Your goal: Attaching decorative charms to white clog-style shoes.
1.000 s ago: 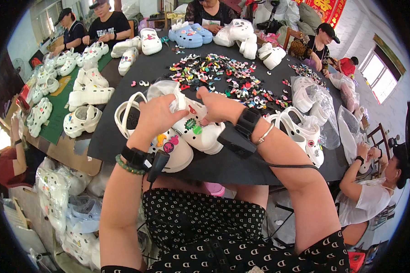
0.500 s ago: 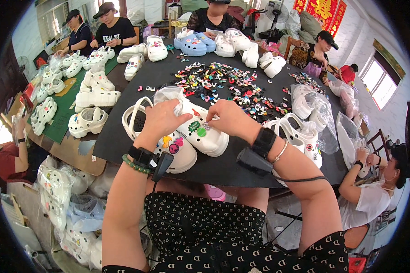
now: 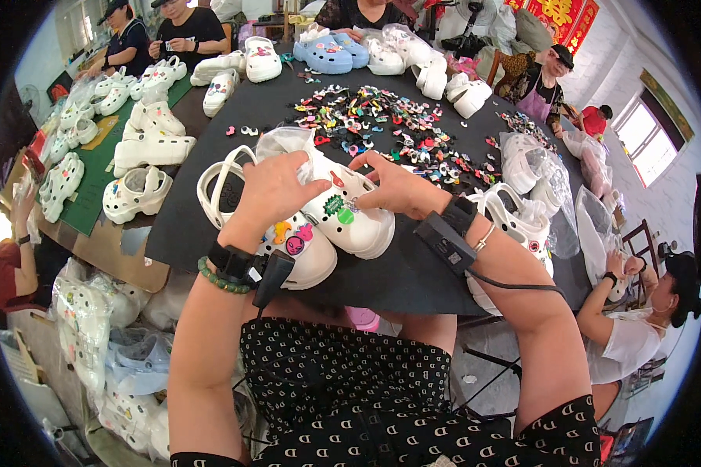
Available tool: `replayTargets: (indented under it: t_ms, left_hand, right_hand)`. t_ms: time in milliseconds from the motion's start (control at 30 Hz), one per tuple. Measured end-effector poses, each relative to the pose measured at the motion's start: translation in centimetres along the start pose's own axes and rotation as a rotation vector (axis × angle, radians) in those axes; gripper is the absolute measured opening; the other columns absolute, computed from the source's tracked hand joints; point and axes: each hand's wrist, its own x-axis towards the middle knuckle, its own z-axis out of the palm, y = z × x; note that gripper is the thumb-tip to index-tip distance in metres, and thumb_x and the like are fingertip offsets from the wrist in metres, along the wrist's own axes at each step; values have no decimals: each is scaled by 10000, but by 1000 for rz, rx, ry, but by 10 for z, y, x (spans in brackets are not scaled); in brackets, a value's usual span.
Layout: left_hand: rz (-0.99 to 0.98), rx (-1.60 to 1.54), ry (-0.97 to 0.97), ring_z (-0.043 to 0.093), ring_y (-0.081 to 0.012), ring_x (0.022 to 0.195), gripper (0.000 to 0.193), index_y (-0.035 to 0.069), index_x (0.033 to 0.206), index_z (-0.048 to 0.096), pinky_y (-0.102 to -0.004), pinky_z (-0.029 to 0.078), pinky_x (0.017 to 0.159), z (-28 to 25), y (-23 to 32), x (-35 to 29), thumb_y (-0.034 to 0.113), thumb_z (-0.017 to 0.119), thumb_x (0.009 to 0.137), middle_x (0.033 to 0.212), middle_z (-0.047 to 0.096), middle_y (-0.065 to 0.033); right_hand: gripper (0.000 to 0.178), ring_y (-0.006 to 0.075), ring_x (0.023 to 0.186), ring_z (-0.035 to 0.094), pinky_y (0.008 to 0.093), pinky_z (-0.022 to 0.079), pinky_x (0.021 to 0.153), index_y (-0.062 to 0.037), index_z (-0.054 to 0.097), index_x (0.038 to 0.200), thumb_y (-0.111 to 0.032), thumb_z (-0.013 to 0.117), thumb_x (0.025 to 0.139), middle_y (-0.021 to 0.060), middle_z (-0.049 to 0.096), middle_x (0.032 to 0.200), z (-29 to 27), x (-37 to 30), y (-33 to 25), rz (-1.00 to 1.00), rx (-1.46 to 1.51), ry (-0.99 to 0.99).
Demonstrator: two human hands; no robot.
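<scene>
A white clog [image 3: 364, 232] lies tilted on the black table, decorated with a red charm, a spiky dark green charm [image 3: 332, 205] and a round green charm [image 3: 346, 215]. My left hand [image 3: 275, 188] grips it near the heel end, its thumb across the upper and the other fingers partly hidden. Over the right side of the same clog, my right hand [image 3: 403, 189] has thumb and index finger spread apart, the thumb beside a small charm. A second white clog [image 3: 308, 263] sits to the left, partly under my left hand, bearing orange and pink charms.
Loose colourful charms [image 3: 382, 121] are heaped beyond the clogs. More white clogs [image 3: 514, 226] stand at the right, some bagged in plastic. Blue clogs [image 3: 325, 54] sit at the far edge. A green-topped table [image 3: 93, 198] holds further clogs at left. Several people work around.
My right hand has gone from a pinch at the clog's charm to thumb and index finger spread apart. My left hand keeps its hold. The whole view has shifted slightly.
</scene>
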Motion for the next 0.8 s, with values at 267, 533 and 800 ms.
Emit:
replayTargets:
  t_ms: [267,533,800]
  left_hand:
    - [-41,-15,-86,665,-363,896,562,28,1083,664,-443,508,795,-10,11,3,494,721,775,939,694,-191]
    - [-123,22,-106,664,-312,908,526,94,1054,673,-519,425,849,-7,6,-1,535,680,768,954,707,-109]
    - [-118,13,-100,669,-309,924,544,100,1087,662,-510,427,828,-4,4,0,542,682,771,963,711,-110]
  right_hand:
    - [678,241,924,602,370,528,762,-118,424,1308,-70,742,711,132,542,1086,6,9,6,2,-17,31]
    - [761,218,1068,554,368,467,852,-135,379,1406,-132,774,755,97,513,1242,-9,-10,-1,85,184,-114]
    - [815,220,1199,465,473,397,948,-161,333,1435,-186,791,761,70,471,1318,-12,-13,-10,174,268,-130]
